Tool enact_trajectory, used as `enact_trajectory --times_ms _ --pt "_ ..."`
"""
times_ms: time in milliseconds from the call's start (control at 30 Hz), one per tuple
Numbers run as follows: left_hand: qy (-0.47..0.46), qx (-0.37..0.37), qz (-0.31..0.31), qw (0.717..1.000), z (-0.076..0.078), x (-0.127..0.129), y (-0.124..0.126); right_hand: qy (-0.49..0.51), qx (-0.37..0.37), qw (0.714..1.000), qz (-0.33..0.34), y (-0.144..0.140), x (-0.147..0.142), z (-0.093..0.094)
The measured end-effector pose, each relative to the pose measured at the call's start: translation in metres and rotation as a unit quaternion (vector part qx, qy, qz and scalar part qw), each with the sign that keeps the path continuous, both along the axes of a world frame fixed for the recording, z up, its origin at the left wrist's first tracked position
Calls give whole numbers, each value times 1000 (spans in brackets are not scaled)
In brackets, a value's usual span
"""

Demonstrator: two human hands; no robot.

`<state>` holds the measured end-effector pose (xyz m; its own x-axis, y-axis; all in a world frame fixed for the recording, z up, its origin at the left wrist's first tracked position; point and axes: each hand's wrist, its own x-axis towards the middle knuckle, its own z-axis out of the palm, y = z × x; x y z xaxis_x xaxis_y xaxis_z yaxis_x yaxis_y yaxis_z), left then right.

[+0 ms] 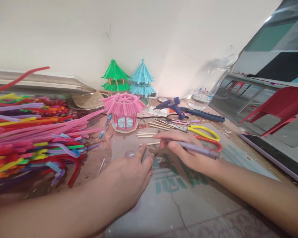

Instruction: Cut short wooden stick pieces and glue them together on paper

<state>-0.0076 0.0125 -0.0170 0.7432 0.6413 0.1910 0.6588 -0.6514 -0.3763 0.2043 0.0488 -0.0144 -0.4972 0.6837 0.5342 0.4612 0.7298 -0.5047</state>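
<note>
My left hand (132, 170) rests on the mat, its index fingertip pressing down on a thin wooden stick (154, 143). My right hand (186, 150) is closed round a slim purple pen-like tool (197, 148); its tip is hidden by the fingers, close to the stick's right end. Several more wooden sticks (145, 135) lie just beyond the hands. Behind them stands a small pavilion (124, 114) with a pink pipe-cleaner roof and pink posts. Scissors (206, 132) with yellow and red handles lie beyond my right hand.
Loose coloured pipe cleaners (34, 138) are heaped at left. Green (115, 76) and blue (142, 77) pavilions stand by the wall. A glue gun (170, 105), a clear plastic jar (203, 96) and a dark blue tool (203, 114) lie behind. A phone (275, 157) rests at the right edge.
</note>
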Motion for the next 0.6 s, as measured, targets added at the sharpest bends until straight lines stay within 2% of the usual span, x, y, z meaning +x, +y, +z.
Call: enact_trajectory --times_ms 267,400,600 --pt "4 1 -9 1000 -2 0 1 77 -182 980 -29 7 -6 -6" --pt "2 7 -10 1000 -3 -1 1 65 -193 977 -61 10 -4 -8" --pt "-4 23 -44 999 -2 -3 0 65 -176 980 -64 9 -4 -8"
